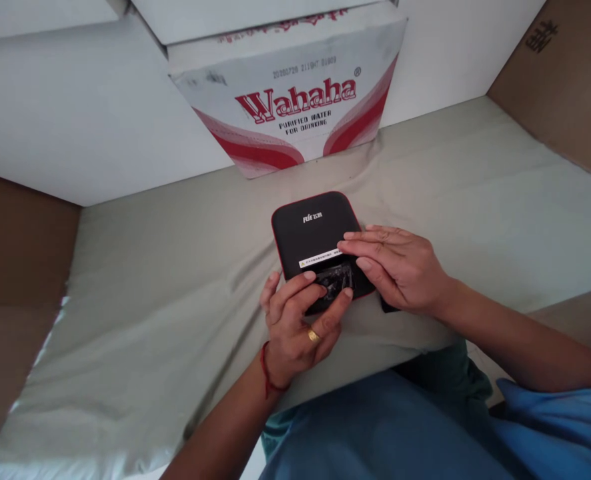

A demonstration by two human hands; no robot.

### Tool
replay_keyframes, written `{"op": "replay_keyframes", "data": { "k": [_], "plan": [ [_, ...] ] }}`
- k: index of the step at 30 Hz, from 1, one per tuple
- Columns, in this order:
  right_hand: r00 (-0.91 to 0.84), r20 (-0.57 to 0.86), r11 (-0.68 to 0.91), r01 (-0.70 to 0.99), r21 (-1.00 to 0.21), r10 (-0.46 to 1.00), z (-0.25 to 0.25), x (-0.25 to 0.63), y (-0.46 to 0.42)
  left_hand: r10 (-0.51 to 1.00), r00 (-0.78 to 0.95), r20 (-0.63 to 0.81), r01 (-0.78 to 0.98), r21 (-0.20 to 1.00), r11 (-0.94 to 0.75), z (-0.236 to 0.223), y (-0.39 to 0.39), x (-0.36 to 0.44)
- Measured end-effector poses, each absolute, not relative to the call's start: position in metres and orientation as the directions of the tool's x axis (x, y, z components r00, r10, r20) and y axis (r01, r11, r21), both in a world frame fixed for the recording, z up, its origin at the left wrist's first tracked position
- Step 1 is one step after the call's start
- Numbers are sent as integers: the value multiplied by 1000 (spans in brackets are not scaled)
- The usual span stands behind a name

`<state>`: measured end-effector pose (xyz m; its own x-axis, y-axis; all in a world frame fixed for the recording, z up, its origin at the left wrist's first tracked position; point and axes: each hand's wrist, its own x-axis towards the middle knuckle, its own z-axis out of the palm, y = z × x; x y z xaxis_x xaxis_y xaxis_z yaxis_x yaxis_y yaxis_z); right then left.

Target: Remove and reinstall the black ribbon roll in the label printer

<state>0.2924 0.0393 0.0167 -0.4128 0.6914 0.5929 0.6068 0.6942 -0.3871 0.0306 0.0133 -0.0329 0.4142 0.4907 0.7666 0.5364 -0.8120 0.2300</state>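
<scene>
Black, flat, rounded-square device with a thin red edge (298, 233) lies on the desk covered in pale grey-green cloth (175, 300), between both hands. White logo (312, 217) near its far edge; lettering too small to read with confidence. White label strip with a yellow warning mark (318, 259) crosses the near half; its right end runs under fingertips, small print illegible.

Left hand (298, 320): fingers bent and slightly spread over the near edge, tips on or just above a crumpled, glossy dark patch (336, 280). Patch looks like thin film; whether it is pinched cannot be told. Near-left corner of the device is covered by this hand. Yellow metal ring (314, 335) on one finger; red cord bracelet (264, 373) at the wrist.

Right hand (408, 267): fingers extended, close together, laid over the device's right side. Underside and palm hidden; cannot tell whether it holds anything. Small flat black object (389, 307) shows beneath this hand, mostly covered, unidentified.

Beyond the device: white cardboard carton with red "Wahaha" lettering (295, 100), standing on the cloth, its top partly hidden under a white surface. Brown cardboard panels at the left (20, 300) and right (565, 87) are cut off by the frame. Blue garment (385, 433) fills the bottom, also cut off.
</scene>
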Motion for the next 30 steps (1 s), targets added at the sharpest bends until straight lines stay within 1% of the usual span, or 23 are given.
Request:
{"op": "replay_keyframes", "data": {
  "k": [5,8,11,13,16,19,21,23,25,27,30],
  "plan": [
    [-352,567,647,588,-485,745,10,290,39,561,282,779,457,405,-792,-30,20,17],
    [-325,583,646,570,-507,744,2,289,35,687,212,695,461,549,-697,-30,29,7],
    [-344,599,682,494,-539,723,-7,290,34,774,173,609,383,682,-623,-33,39,3],
    [-383,607,716,430,-550,696,-12,293,35,782,158,603,329,715,-617,-36,44,3],
    [-416,620,747,364,-556,665,-14,298,37,765,157,625,311,704,-639,-38,47,3],
    [-402,641,757,350,-552,654,-11,301,35,770,174,614,328,701,-633,-37,46,2],
    [-383,653,756,370,-540,654,-7,302,31,792,163,588,300,735,-607,-37,45,3],
    [-357,659,746,399,-534,662,-3,302,27,823,138,551,224,792,-568,-38,44,5],
    [-340,665,741,411,-531,665,1,301,25,866,102,490,93,862,-499,-39,45,10],
    [-344,666,745,401,-533,662,3,301,25,918,62,393,-73,919,-388,-39,46,15],
    [-354,664,750,382,-540,658,4,302,26,975,68,213,-278,942,-187,-37,48,20]
  ]
}}
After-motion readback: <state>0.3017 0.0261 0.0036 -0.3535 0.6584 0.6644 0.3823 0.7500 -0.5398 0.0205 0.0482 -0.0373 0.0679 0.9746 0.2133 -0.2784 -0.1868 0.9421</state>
